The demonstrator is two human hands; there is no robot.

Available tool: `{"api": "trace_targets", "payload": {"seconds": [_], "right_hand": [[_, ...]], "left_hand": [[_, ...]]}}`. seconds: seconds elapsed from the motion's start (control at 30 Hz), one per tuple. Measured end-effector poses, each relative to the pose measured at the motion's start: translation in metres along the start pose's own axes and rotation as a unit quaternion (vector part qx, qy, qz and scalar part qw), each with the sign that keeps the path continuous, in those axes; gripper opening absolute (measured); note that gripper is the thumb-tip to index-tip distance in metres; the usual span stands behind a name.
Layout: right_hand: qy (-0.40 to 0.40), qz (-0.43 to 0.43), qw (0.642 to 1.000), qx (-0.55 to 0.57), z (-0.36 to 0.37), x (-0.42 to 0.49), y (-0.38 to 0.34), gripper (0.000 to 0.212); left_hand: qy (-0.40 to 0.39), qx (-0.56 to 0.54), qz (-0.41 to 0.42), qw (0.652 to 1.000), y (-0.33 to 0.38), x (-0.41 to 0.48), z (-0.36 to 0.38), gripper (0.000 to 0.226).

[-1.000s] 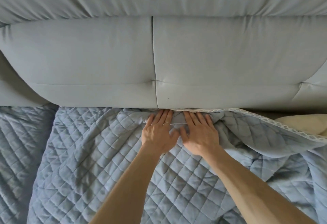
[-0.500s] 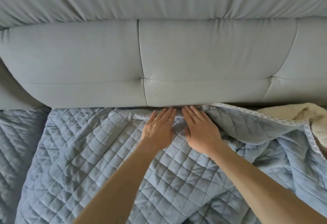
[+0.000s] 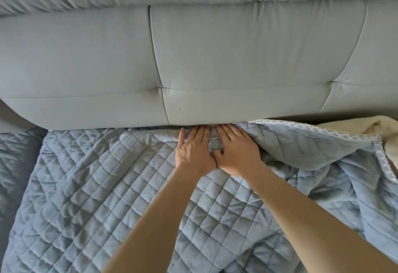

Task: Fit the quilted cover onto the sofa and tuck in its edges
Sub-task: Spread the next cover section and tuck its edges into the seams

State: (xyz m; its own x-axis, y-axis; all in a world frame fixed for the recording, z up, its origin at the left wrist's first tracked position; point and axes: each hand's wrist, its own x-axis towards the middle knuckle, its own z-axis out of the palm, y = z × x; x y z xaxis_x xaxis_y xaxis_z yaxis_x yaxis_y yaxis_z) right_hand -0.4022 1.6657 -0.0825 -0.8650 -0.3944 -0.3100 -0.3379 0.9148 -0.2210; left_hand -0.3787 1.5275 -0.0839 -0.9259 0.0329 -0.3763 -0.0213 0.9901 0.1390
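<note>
Two hands lie flat on the quilted cover point(image 3: 103, 186), the left hand point(image 3: 195, 153) and the right hand point(image 3: 238, 152) side by side with thumbs touching. Both are spread open, fingers straight, grasping nothing. The fingertips press the cover's rear edge at the gap beneath the backrest point(image 3: 86, 61) of the sofa point(image 3: 258, 57). One ring point(image 3: 205, 138) shows on the left hand. The cover, one in number, is spread over the seat. Left of the hands its rear edge lies along the foot of the backrest. Right of the hands it lifts free, with one band of lace trim point(image 3: 301, 126) turned forward and one patch of cream underside point(image 3: 381, 126) exposed. Loose folds gather at lower right. Two vertical seams point(image 3: 154, 52) divide the backrest into three sections. One further quilted panel point(image 3: 17, 165) lies at far left, just beside the cover; whether the two are joined cannot be told.
</note>
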Motion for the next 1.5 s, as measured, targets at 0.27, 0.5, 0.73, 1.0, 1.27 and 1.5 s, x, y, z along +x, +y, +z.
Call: {"api": "trace_targets", "payload": {"seconds": [0.27, 0.5, 0.73, 1.0, 1.27, 1.5], "right_hand": [[-0.031, -0.013, 0.999, -0.002, -0.011, -0.012, 0.009, 0.071], [-0.046, 0.029, 0.998, 0.031, 0.008, 0.011, 0.01, 0.07], [-0.032, 0.043, 0.998, -0.015, 0.003, -0.018, -0.006, 0.071], [-0.033, -0.096, 0.994, 0.039, -0.012, 0.011, -0.073, 0.079], [-0.014, -0.028, 0.999, -0.043, 0.003, 0.026, -0.089, 0.081], [0.012, -0.038, 0.999, -0.037, 0.009, 0.022, -0.098, 0.075]], "left_hand": [[-0.033, 0.027, 0.017, 0.999, 0.001, -0.009, -0.005, 0.088], [-0.026, 0.079, 0.001, 0.996, -0.001, 0.021, -0.006, 0.085], [0.045, 0.036, 0.043, 0.997, -0.027, -0.023, -0.007, 0.073], [0.103, -0.026, -0.058, 0.993, -0.087, -0.049, -0.012, 0.061], [0.099, -0.038, -0.074, 0.992, -0.103, -0.04, 0.001, 0.086], [0.056, -0.032, -0.099, 0.993, -0.106, -0.03, 0.005, 0.091]]}}
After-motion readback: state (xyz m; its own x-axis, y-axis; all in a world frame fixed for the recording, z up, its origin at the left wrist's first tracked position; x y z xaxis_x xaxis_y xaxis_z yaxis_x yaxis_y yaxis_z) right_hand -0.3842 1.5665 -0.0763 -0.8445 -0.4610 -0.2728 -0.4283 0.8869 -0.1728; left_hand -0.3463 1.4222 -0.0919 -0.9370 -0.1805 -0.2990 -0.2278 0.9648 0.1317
